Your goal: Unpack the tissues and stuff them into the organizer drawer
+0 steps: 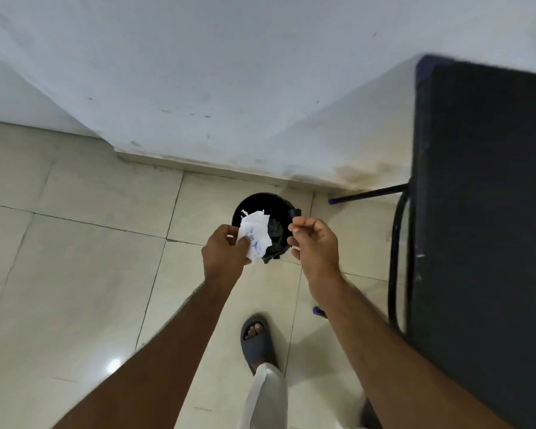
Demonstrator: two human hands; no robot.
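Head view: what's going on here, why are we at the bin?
The person stands over a small black bin on the tiled floor by the wall. The left hand pinches a crumpled white wrapper with blue print, held right above the bin's opening. The right hand is beside it, loosely curled; nothing clearly in it. A dark table stands to the right. No organizer drawer is in view.

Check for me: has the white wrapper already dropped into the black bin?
No, the left hand holds the crumpled wrapper above the bin.
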